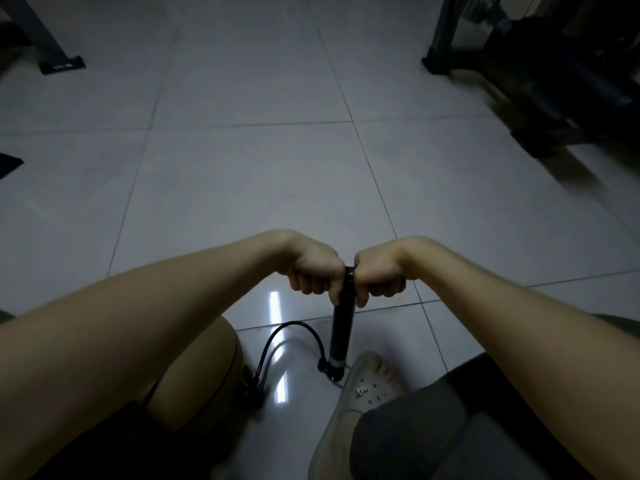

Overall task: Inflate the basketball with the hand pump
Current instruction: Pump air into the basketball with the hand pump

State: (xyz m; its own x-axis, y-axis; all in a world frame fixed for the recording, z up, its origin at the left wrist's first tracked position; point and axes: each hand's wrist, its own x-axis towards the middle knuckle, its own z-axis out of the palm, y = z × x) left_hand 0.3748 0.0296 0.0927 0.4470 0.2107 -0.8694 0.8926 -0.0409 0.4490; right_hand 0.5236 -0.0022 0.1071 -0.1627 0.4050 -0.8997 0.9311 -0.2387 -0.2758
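The basketball (204, 362) sits on the floor low in the view, left of centre. It shows as a tan curve with a dark seam, and most of it is hidden behind the person's left forearm. A black hose (291, 328) arches up from a fitting against the ball's right side and comes down to the foot of the hand pump (343, 327). The pump's black barrel stands nearly upright on the tiles just right of the ball. The left hand (311, 271) and the right hand (379, 275) are both closed into fists round the cross handle at the top of the pump, one on each side of the shaft. The knuckles face up, the fingers are curled under, and the two fists almost touch across the shaft. Both forearms are bare. The handle itself is almost wholly hidden inside the fists. At the pump's base is the toe of a grey clog (367, 386) on the person's right foot; whether it presses on the base I cannot tell. Behind the clog rises a knee in dark cloth (433, 431). The glossy grey tiled floor (242, 168) shows bright streaks of reflected light near the hose. A dark equipment frame (554, 84) stands at the upper right, and a slanted metal leg (46, 39) with a flat foot stands at the upper left.
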